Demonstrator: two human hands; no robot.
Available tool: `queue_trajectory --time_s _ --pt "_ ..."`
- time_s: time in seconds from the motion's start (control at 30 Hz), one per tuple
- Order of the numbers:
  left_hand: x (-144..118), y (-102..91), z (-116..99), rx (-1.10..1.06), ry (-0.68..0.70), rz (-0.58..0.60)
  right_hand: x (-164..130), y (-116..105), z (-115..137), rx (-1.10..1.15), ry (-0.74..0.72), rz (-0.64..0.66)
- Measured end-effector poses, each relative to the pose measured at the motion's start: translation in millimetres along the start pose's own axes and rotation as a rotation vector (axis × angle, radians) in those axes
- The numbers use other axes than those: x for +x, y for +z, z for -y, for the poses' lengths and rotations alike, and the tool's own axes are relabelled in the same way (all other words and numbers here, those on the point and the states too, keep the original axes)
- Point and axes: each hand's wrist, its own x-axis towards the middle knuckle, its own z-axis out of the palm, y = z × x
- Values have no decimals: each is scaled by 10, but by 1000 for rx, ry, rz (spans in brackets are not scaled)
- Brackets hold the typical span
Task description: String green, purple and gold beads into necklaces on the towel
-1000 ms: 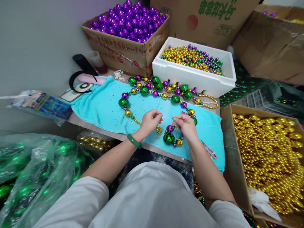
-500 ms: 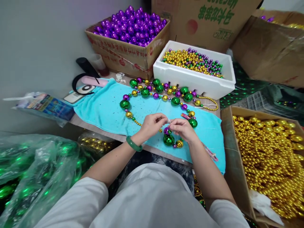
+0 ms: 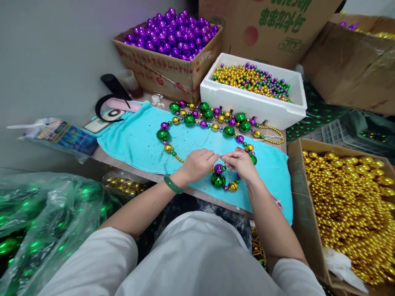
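Note:
A bead necklace [image 3: 212,119] of green, purple and gold balls lies in a loop on a turquoise towel [image 3: 138,142]. My left hand [image 3: 197,164] and my right hand [image 3: 242,164] meet fingertip to fingertip over the near end of the loop, pinching a thin clear thread at the necklace's open ends. Just below the fingers sit a purple bead [image 3: 218,168], a large green ball [image 3: 217,180] and a gold bead [image 3: 233,186]. A green bangle [image 3: 172,184] circles my left wrist.
A cardboard box of purple balls [image 3: 173,33] and a white foam box of small mixed beads [image 3: 251,78] stand behind the towel. A box of gold beads [image 3: 348,201] is at right, bags of green balls [image 3: 46,218] at left. A pink tool [image 3: 277,202] lies by my right arm.
My hands, a little apart a second ago, have come together so the fingertips touch over the thread. The view has shifted slightly; the necklace stays put.

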Motion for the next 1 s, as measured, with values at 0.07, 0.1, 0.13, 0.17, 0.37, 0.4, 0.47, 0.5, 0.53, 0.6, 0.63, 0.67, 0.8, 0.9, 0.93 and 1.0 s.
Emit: queue_trajectory --time_s 0.07,0.1,0.13,0.17,0.37,0.4,0.47,0.5,0.53,0.6,0.63,0.67,0.8,0.9,0.93,1.0 --pt "16 -29 56 70 93 -43 11 -60 58 -24 53 90" --pt "28 -41 79 80 114 -51 19 -84 84 -39 75 128" --pt "41 -50 98 78 121 -45 28 -101 108 -64 95 163" --pt "54 -51 112 65 118 -25 38 -112 129 -103 113 198" --pt "78 134 108 -393 -185 97 80 -116 219 -313 159 400" --pt "71 180 93 -557 -290 90 85 -115 225 -288 150 414" --pt "50 255 53 -921 -502 88 96 -113 222 -186 137 416" --pt "38 279 30 -1094 -595 94 103 -111 211 -122 136 404" --pt "26 294 9 -1243 -674 97 110 -106 193 -58 137 383" --pt "9 300 -26 -1424 -778 83 120 -84 145 52 137 323" --pt "5 294 -39 -1446 -805 61 121 -65 116 100 130 286" --pt "4 286 -50 -1430 -827 29 117 -40 86 144 120 244" --pt "34 258 -97 -1289 -896 -51 60 117 -32 262 60 49" --pt "81 244 -143 -1277 -984 -56 9 242 -115 183 -49 -109" --pt "100 237 -158 -1289 -1017 -49 -5 275 -142 119 -103 -156" --pt "137 215 -181 -1320 -1095 -27 -26 318 -194 -30 -203 -232"
